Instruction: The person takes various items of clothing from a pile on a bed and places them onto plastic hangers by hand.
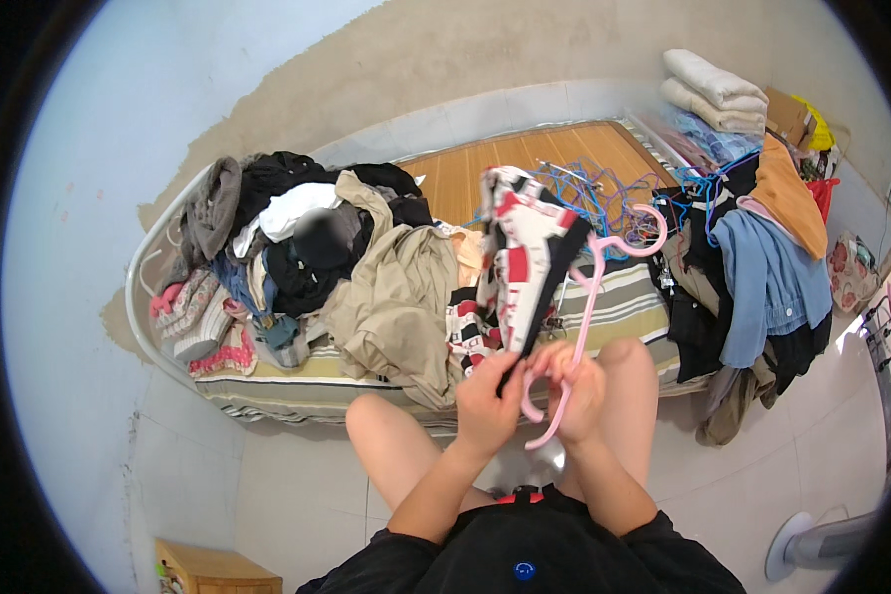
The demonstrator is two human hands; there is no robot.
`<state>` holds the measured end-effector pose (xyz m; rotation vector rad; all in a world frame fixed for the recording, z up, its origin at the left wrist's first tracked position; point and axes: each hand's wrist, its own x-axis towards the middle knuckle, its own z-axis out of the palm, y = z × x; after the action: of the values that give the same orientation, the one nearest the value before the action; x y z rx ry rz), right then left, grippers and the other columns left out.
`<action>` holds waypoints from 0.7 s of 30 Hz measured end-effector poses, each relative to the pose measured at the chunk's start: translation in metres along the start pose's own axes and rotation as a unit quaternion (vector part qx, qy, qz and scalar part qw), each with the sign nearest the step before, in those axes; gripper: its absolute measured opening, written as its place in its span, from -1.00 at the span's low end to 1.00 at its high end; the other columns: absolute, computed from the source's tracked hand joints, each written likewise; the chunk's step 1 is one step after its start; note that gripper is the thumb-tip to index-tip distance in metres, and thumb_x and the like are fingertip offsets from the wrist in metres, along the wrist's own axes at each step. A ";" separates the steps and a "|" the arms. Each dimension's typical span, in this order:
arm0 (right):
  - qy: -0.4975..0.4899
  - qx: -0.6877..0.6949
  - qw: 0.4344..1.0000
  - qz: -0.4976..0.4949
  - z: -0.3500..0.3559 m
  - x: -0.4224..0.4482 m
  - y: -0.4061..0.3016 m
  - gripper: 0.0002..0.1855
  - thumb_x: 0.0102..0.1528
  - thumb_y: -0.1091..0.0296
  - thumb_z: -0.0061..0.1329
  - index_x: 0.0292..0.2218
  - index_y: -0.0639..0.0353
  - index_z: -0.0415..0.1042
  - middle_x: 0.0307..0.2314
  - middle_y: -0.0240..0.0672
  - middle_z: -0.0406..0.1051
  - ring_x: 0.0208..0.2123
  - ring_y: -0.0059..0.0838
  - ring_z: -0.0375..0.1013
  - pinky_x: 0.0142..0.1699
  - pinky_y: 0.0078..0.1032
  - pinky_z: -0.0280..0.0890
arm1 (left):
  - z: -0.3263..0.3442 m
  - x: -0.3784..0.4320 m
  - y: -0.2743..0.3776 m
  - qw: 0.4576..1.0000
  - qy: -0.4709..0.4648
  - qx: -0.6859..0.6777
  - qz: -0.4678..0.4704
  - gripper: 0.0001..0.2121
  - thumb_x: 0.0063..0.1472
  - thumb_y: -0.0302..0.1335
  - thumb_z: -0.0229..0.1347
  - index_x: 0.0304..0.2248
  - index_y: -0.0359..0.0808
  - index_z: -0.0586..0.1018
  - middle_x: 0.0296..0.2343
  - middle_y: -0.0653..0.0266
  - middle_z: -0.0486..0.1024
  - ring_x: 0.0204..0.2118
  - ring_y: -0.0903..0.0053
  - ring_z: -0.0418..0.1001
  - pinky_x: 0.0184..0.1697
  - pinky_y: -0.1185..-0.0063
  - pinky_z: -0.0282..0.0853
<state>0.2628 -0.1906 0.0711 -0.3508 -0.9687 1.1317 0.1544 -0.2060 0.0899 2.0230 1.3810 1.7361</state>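
My left hand [488,405] grips the black edge of a red, white and black patterned garment [523,252], which is raised above the bed. Part of it, or another piece of the same patterned cloth, rests on the mattress just beyond that hand. A pink plastic hanger [588,312] is in my right hand [573,390], its body tilted upward. One end of the hanger meets the upper right part of the garment's black edge. Between the two hands, the fingers nearly touch, and the hold there is partly hidden.
A beige garment [401,304] lies on the striped bed [624,304] beside a large clothes heap [267,215]. Tangled blue and purple hangers [601,193] lie on a bamboo mat [460,171]. Hung clothes [768,275] drape over the right side. A fan [824,546] stands at lower right.
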 end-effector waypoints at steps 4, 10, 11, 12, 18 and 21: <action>0.087 -0.074 0.993 0.010 -0.001 0.013 0.006 -0.79 0.02 0.40 -0.39 -0.62 0.22 0.13 -0.60 -0.33 0.19 -0.51 -0.58 0.14 -0.36 -0.62 0.07 | 0.001 -0.024 0.002 0.999 -0.012 -0.042 -0.030 -0.88 0.05 -0.69 0.03 -0.36 -0.41 0.45 -0.63 0.29 0.42 -0.62 0.73 0.35 -0.57 0.72 0.25; 0.150 -0.172 0.971 -0.071 0.003 0.013 0.046 -0.74 0.00 0.48 -0.39 -0.40 0.39 0.36 -0.44 -0.22 0.32 -0.38 -0.40 0.30 -0.20 -0.52 0.18 | -0.015 -0.054 -0.001 0.995 -0.057 0.007 -0.082 -0.88 0.04 -0.67 0.04 -0.37 -0.41 0.44 -0.66 0.35 0.40 -0.65 0.81 0.31 -0.60 0.76 0.23; 0.153 -0.171 0.971 -0.068 0.004 0.013 0.047 -0.74 0.00 0.48 -0.39 -0.40 0.39 0.36 -0.44 -0.22 0.32 -0.38 -0.40 0.30 -0.20 -0.52 0.18 | -0.015 -0.056 -0.001 0.995 -0.060 0.009 -0.085 -0.88 0.04 -0.67 0.04 -0.37 -0.41 0.44 -0.66 0.35 0.40 -0.65 0.81 0.31 -0.60 0.76 0.23; 0.155 -0.206 0.963 -0.084 0.005 0.013 0.047 -0.74 -0.01 0.48 -0.39 -0.41 0.40 0.35 -0.44 -0.21 0.32 -0.38 -0.38 0.30 -0.20 -0.50 0.18 | -0.015 -0.059 -0.001 0.994 -0.060 -0.010 -0.091 -0.88 0.04 -0.66 0.04 -0.37 -0.42 0.43 -0.67 0.36 0.39 -0.65 0.81 0.30 -0.60 0.76 0.22; 0.183 -0.103 0.977 0.022 -0.002 0.017 0.045 -0.78 0.03 0.42 -0.39 -0.63 0.22 0.13 -0.57 -0.37 0.18 -0.50 -0.61 0.11 -0.34 -0.66 0.05 | -0.021 -0.054 -0.022 0.984 -0.073 0.022 -0.159 -0.88 0.04 -0.68 0.03 -0.39 -0.40 0.38 -0.67 0.41 0.39 -0.64 0.88 0.24 -0.62 0.80 0.12; 0.200 -0.110 0.972 0.050 0.002 0.021 0.045 -0.81 0.00 0.44 -0.34 -0.63 0.26 0.14 -0.59 -0.38 0.18 -0.51 -0.61 0.12 -0.34 -0.66 0.06 | -0.018 -0.060 -0.027 0.980 -0.065 -0.024 -0.186 -0.88 0.05 -0.68 0.02 -0.38 -0.40 0.37 -0.66 0.44 0.39 -0.63 0.89 0.24 -0.62 0.82 0.12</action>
<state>0.2361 -0.1533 0.0522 -0.7831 -0.7237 0.9932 0.1300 -0.2402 0.0365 1.6840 1.5370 1.4365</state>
